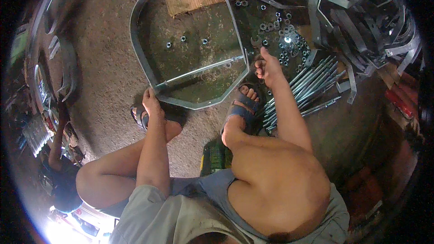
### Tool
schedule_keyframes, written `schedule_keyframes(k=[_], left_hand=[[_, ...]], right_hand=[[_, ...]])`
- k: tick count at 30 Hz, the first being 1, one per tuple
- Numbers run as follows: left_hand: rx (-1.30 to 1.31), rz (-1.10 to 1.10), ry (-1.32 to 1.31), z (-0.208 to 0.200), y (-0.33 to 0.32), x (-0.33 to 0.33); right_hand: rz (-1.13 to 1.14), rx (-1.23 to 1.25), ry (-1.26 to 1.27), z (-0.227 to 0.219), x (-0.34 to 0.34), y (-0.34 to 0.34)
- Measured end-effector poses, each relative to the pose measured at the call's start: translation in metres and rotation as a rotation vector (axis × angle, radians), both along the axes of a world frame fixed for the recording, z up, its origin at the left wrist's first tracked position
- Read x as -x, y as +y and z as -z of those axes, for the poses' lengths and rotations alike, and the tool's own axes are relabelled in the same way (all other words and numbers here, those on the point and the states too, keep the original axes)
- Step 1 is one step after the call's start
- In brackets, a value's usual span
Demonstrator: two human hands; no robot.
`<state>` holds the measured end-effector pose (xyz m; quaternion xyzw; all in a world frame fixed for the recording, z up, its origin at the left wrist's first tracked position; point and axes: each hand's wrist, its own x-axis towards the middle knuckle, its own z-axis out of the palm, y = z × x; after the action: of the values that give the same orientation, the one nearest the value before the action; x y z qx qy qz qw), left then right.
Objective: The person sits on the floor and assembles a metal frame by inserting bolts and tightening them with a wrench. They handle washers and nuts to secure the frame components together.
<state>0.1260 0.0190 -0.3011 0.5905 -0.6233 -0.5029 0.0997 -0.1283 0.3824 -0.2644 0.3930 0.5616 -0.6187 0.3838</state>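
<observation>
the left hand [153,104] pinches the lower left corner of a metal frame [135,45]. the right hand [269,68] is beside the frame's lower right side, fingers curled and thumb raised; whether it grips the spanner [256,42] at its thumb cannot be determined. the frame lies on the floor [99,63] ahead of the person's feet. it is a closed loop of flat grey strip, rounded at the far end and angular at the near end. a bright threaded rod [199,70] spans it obliquely, with a nut near the left end. three loose nuts [183,39] are inside the loop.
</observation>
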Motion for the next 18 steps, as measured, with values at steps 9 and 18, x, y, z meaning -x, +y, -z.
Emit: schedule_keyframes(k=[9,18], left_hand=[[0.772,0.776,0.199,-0.048,0.089,0.111],[0.273,1.186,0.072,-0.023,0.179,0.186]], right_hand=[[0.093,0.206,0.024,0.027,-0.02,0.016],[-0.06,0.26,0.215,0.02,-0.036,0.001]])
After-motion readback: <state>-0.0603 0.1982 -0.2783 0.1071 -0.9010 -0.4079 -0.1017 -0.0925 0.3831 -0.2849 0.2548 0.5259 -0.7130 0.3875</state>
